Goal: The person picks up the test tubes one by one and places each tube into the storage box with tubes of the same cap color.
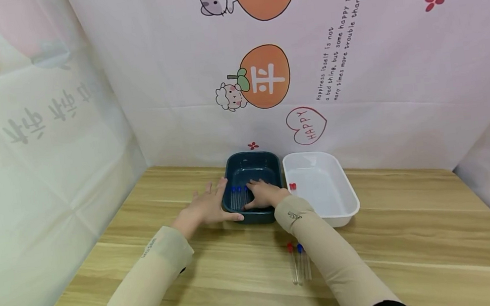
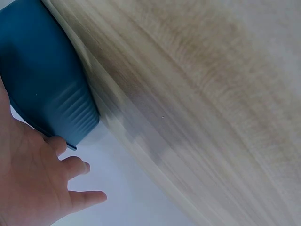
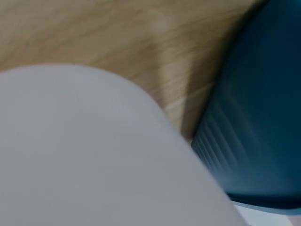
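My left hand (image 1: 209, 207) rests against the near left corner of a dark blue tray (image 1: 257, 217), thumb along its front and fingers spread by its left side. The left wrist view shows this hand (image 2: 35, 176) beside the tray's outer wall (image 2: 51, 70). Inside the tray, my right hand (image 1: 266, 193) reaches down with thumb and fingers apart, beside several blue-capped clear tubes (image 1: 239, 197) lying side by side. Its fingertips are at the rightmost tube; whether they touch it is unclear. The right wrist view does not show this hand.
A white tray (image 1: 320, 190) stands right of the blue one, with red caps (image 1: 293, 186) at its left side. Red- and blue-capped tubes (image 1: 293, 265) lie on the wooden table (image 1: 223, 285) in front, partly behind my right sleeve. A printed cloth (image 1: 183, 79) hangs behind.
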